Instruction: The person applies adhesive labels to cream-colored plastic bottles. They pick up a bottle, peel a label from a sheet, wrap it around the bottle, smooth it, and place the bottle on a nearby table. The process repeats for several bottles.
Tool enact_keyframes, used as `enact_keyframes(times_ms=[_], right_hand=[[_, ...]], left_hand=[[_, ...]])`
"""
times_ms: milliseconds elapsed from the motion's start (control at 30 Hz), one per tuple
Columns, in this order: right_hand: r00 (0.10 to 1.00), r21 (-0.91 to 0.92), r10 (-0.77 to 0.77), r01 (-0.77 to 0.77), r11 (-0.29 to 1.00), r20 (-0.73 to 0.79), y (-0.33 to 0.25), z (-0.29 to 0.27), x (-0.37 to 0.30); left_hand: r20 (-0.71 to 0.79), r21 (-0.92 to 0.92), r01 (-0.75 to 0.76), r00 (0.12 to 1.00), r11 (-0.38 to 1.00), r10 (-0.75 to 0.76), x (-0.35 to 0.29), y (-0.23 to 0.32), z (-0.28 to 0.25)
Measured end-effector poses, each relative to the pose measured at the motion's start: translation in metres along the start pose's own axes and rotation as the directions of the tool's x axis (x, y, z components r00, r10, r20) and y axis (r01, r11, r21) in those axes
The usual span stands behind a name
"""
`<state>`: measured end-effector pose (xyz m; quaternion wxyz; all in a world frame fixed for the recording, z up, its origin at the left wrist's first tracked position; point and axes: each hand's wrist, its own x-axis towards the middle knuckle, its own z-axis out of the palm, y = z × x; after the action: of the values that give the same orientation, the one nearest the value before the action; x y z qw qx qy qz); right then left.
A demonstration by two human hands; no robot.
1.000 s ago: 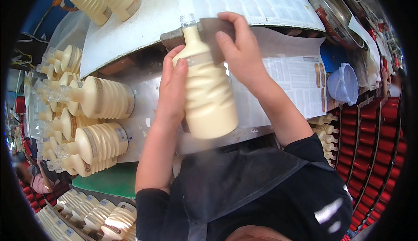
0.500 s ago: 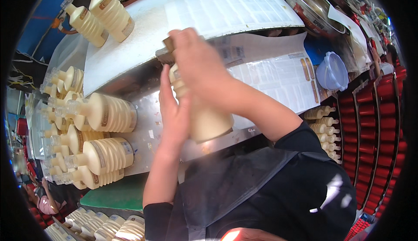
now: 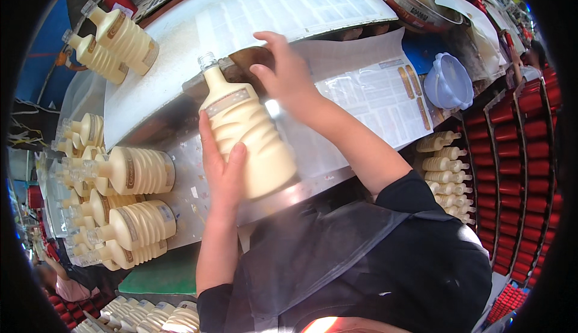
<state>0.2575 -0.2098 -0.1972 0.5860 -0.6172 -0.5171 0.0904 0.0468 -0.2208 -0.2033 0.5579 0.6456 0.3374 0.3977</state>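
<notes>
One ribbed cream bottle (image 3: 244,134) sits gripped in left hand (image 3: 221,173) fingers; right hand (image 3: 288,74) fingers spread loose.

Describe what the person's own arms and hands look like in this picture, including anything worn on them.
Both hands are bare: the left hand and right hand show no gloves, rings or watch. Both forearms are bare as well, uncovered to about the elbow. Above that, black sleeves begin, part of a dark top. A dark, slightly shiny apron covers the chest.
</notes>
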Motion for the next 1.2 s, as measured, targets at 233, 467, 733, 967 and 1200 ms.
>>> enact_keyframes(times_ms=[233,467,733,967,1200], right_hand=[[0.928,-0.187,0.323,-0.289,0.939,0.187,0.040,-0.060,-0.016],[0.972,-0.692,-0.050,0.198,0.694,0.228,0.080,-0.040,0.003],[0.905,-0.727,-0.144,0.409,0.552,0.399,0.096,-0.033,0.018],[0.834,-0.760,-0.265,0.551,0.344,0.485,0.076,-0.050,0.016],[0.863,-0.666,-0.452,0.475,0.575,0.225,0.045,-0.125,0.034]], left_hand=[[-0.006,-0.005,0.012,1.000,1.000,-0.012,-0.001,-0.002,-0.001],[-0.021,0.012,0.033,0.999,0.999,-0.033,-0.001,0.000,0.000],[-0.063,-0.068,0.148,0.986,0.987,-0.152,-0.006,0.003,0.000],[-0.081,-0.046,0.171,0.981,0.984,-0.175,-0.005,0.006,0.001],[-0.097,-0.064,0.194,0.975,0.979,-0.200,-0.009,0.004,0.002]])
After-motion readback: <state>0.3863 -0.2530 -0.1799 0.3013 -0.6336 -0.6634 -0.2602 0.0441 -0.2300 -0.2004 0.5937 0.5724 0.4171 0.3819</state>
